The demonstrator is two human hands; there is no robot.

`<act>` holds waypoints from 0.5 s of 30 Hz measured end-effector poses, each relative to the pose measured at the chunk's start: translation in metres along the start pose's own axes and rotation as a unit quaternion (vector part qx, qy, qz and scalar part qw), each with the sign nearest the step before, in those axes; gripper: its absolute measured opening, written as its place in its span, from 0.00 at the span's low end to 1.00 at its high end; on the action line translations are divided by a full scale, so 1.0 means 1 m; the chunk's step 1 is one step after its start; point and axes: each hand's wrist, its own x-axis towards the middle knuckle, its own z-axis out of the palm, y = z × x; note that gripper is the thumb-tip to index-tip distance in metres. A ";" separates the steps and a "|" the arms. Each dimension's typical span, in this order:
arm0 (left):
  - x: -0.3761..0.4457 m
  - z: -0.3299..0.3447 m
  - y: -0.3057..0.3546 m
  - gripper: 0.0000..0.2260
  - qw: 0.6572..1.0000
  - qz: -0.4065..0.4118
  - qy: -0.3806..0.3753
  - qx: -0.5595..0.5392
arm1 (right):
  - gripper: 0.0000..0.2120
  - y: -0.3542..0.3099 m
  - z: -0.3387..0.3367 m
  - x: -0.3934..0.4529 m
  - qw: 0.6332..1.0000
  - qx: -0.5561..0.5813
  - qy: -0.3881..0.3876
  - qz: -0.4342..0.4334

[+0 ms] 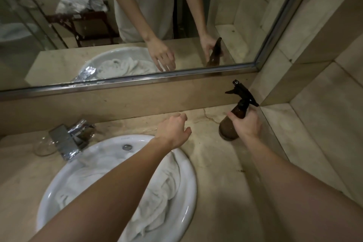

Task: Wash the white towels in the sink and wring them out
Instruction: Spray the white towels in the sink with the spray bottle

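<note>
White towels (157, 200) lie bunched and wet in the round white sink (189, 188), partly hidden under my left forearm. My left hand (173, 130) hovers over the counter just beyond the sink's far rim, fingers loosely spread and holding nothing. My right hand (246, 125) grips a brown spray bottle (227, 125) with a black trigger head, which stands on the counter near the right corner.
A chrome faucet (68, 139) stands at the sink's left, with a clear glass (44, 146) beside it. A wide mirror (127, 25) runs along the back wall. The marble counter (216, 173) meets tiled walls at the right.
</note>
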 end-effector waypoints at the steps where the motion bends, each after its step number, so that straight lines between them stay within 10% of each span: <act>1: 0.000 0.000 -0.002 0.18 1.000 -0.002 0.001 -0.001 | 0.26 0.003 -0.002 0.003 1.000 -0.014 -0.021 -0.019; 10: -0.026 -0.002 -0.037 0.18 0.999 -0.038 -0.020 0.028 | 0.16 -0.005 0.004 -0.019 0.962 -0.094 -0.140 -0.216; 15: -0.054 -0.015 -0.060 0.18 0.996 -0.088 -0.009 0.020 | 0.42 -0.023 0.032 -0.059 0.935 0.008 -0.240 -0.260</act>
